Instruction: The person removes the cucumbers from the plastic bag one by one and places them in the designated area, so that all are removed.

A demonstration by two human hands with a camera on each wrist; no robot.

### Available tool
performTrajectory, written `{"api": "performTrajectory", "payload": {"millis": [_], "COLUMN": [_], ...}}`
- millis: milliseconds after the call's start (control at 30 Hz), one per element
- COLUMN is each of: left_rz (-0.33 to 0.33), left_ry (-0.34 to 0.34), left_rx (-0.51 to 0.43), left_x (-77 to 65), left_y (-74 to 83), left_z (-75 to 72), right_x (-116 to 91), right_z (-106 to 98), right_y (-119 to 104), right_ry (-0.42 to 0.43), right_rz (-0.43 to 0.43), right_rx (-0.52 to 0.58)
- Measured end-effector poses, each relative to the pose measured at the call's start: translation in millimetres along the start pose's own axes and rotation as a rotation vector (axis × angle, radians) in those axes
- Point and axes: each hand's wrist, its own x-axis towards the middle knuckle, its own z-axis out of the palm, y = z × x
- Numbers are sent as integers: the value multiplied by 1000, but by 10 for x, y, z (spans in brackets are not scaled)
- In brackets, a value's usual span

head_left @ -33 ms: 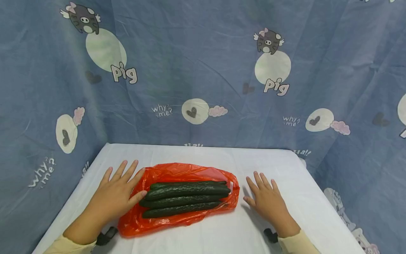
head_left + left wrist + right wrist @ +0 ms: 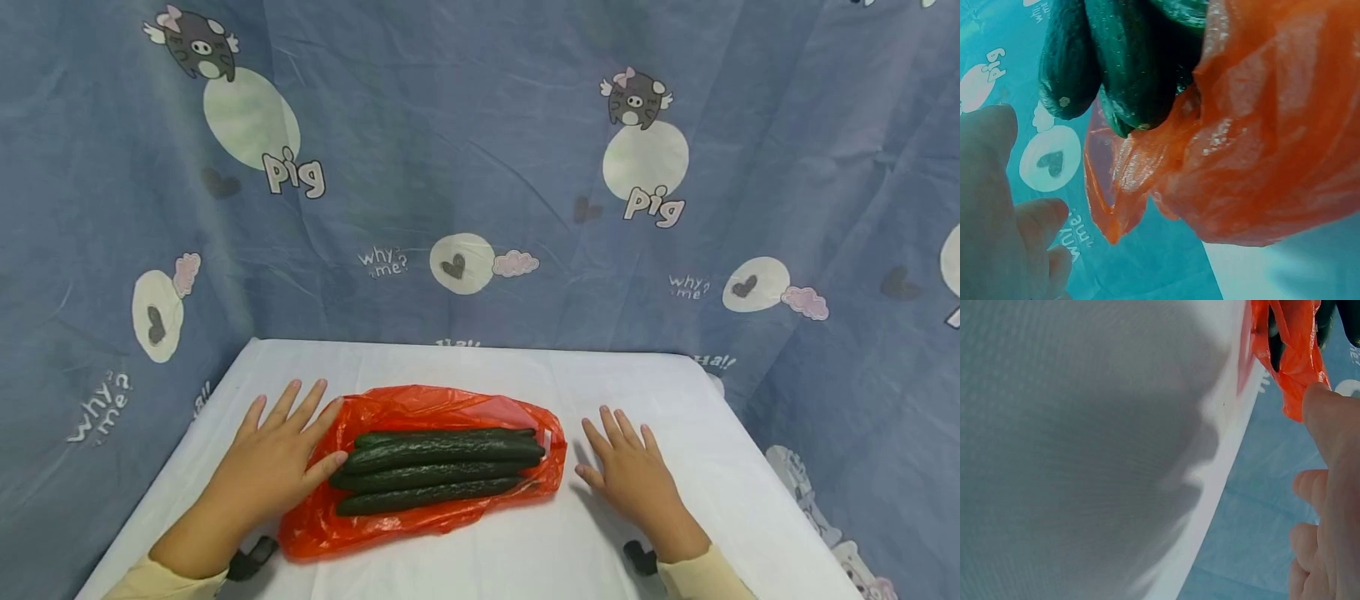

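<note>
Several dark green cucumbers (image 2: 442,452) lie side by side on a crumpled red plastic bag (image 2: 450,521) in the middle of the table. My left hand (image 2: 262,467), fingers spread, is at the bag's left side, its thumb near the cucumbers' ends; whether it touches them I cannot tell. To the right of the bag, my right hand (image 2: 630,471) is spread palm down with nothing in it. The left wrist view shows rounded cucumber ends (image 2: 1129,81) beside the red bag (image 2: 1272,156). In the right wrist view, the bag's tip (image 2: 1297,381) appears near my thumb.
A white cloth covers the table (image 2: 600,375). Behind and at both sides hangs a blue curtain (image 2: 480,167) printed with pigs and words. Black straps (image 2: 253,558) show at the wrists, below cream sleeves (image 2: 701,575).
</note>
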Motion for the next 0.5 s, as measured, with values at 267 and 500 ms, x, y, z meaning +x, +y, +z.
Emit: {"api": "performTrajectory", "payload": {"millis": [267, 500], "left_rz": [-6, -50], "left_ry": [4, -15], "left_rx": [15, -26], "left_x": [4, -65], "left_y": [-11, -21], "left_z": [33, 84], "right_x": [-25, -19], "right_z": [29, 33], "right_y": [-2, -51], "right_ry": [32, 34], "right_rz": [6, 11], "right_rx": [10, 54]}}
